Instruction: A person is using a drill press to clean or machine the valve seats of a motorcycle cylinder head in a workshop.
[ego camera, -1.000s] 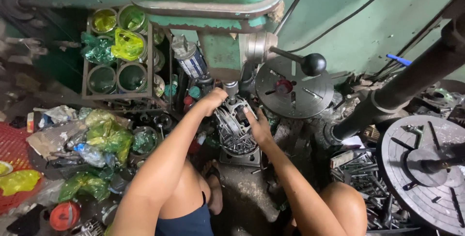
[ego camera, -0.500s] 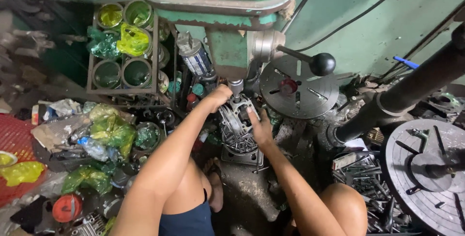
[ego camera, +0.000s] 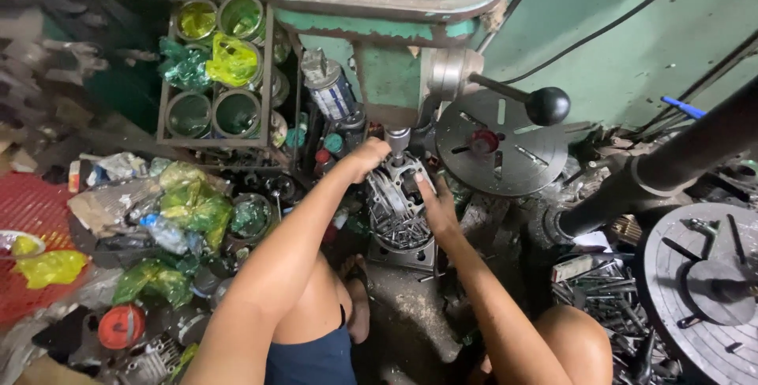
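2 bare hands are clasped on a ribbed metal casting [ego camera: 397,199] under the green drill press [ego camera: 387,37] — left hand [ego camera: 365,156] gripping its top, right hand [ego camera: 436,207] its side. A slip could be caused by loose metal scrap underfoot. 4 green-stained tins [ego camera: 213,69] are racked alongside — 1 stuffed with yellow plastic.

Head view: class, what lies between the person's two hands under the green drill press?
A grey metal casting lies between the left hand and right hand; both touch it, below the drill spindle.
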